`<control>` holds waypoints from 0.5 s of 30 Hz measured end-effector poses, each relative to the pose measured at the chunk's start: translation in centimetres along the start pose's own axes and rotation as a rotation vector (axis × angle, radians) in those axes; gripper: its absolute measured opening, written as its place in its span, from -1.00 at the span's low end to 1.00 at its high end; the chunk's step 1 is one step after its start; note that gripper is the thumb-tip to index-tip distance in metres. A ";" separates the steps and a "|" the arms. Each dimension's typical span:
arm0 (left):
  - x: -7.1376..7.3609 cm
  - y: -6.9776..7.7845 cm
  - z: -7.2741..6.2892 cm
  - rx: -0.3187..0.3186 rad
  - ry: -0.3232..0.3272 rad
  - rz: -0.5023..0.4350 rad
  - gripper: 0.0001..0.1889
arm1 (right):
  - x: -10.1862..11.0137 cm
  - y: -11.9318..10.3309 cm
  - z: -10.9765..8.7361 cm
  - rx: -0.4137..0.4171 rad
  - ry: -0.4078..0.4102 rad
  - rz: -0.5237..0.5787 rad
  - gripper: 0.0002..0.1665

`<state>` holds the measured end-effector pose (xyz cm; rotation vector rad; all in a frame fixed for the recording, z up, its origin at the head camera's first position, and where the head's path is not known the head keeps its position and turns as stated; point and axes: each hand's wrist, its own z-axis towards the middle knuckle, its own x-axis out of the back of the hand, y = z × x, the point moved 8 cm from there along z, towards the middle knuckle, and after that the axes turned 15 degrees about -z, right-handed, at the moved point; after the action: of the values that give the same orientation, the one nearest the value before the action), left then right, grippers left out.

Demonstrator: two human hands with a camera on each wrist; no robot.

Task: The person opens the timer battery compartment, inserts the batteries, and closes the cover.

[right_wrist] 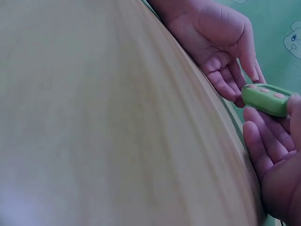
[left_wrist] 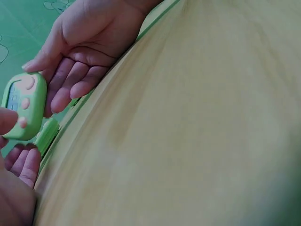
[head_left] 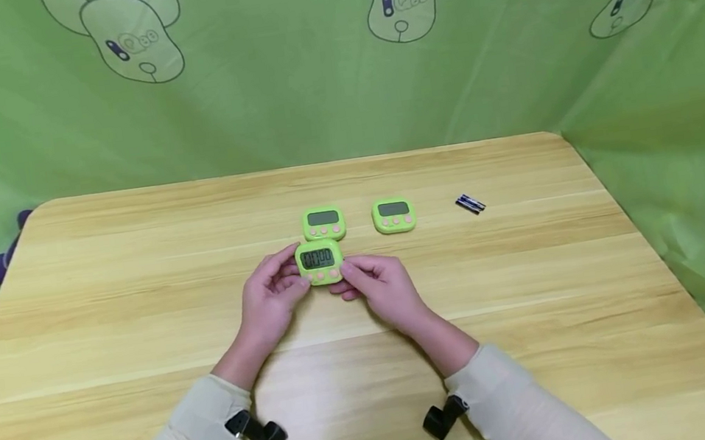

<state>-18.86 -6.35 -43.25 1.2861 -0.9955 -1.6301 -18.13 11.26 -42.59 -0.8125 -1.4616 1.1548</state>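
Observation:
A light-green digital timer (head_left: 319, 259) with three pink buttons is held up between both hands in the head view, its screen lit with zeros. My left hand (head_left: 269, 296) grips its left side, thumb at the lower front corner. My right hand (head_left: 387, 290) pinches the right edge with thumb and fingers. In the left wrist view the timer (left_wrist: 26, 106) is tilted and partly covered by a thumb. The right wrist view shows the timer's lower edge (right_wrist: 265, 101). Just behind it on the table lies a second green timer (head_left: 324, 222), its screen blank.
To the right of the second timer sits a third green timer (head_left: 393, 215), also with a blank screen. Two small dark batteries (head_left: 470, 204) lie side by side farther right. Green cloth (head_left: 284, 110) hangs behind the wooden table (head_left: 135, 293) and along its sides.

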 end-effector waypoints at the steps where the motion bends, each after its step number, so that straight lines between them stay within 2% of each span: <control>1: 0.0 0.0 0.0 0.004 0.001 -0.001 -0.43 | -0.1 0.0 0.1 -0.015 -0.006 -0.016 -0.69; 5: 0.4 0.0 0.1 0.011 0.031 0.024 -0.42 | 0.0 0.1 0.4 -0.074 0.004 -0.052 -0.68; 9: 0.9 -0.1 0.1 0.008 0.072 0.030 -0.45 | 0.5 0.5 0.7 -0.108 0.106 0.015 -0.70; 12: 1.2 -0.1 0.1 0.010 0.104 0.025 -0.49 | 0.6 0.5 0.7 -0.092 0.204 0.077 -0.63; 15: 1.7 0.2 0.1 -0.002 0.139 0.032 -0.54 | 0.1 0.0 0.8 -0.050 0.260 0.044 -0.62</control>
<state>-19.17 -7.96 -43.62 1.3554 -0.9249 -1.4956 -18.89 11.17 -42.59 -0.9942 -1.2663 1.0067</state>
